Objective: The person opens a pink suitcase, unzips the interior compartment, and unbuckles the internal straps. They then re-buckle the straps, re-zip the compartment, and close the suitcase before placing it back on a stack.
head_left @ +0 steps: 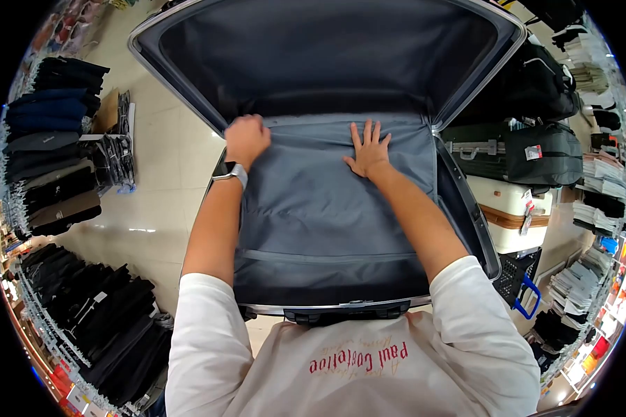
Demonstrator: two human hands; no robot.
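Note:
An open suitcase (497, 267) lies in front of me, its dark-lined lid (327, 55) raised at the far side. A grey fabric divider (320, 201) with wrinkles covers the lower half. At the divider's far left corner, my left hand (248, 141) is closed, with a watch (229, 171) on its wrist; what its fingers hold is hidden. My right hand (370, 149) lies flat on the divider near its far edge, fingers spread. A carry handle (348, 314) sits on the suitcase's near side, close to my shirt.
Racks of dark folded clothes (52, 146) and hanging dark garments (97, 320) stand to the left. On the right are a dark green suitcase (480, 149), a cream-coloured case (515, 208) and a black basket with a blue handle (528, 295). Tiled floor (163, 174) shows at left.

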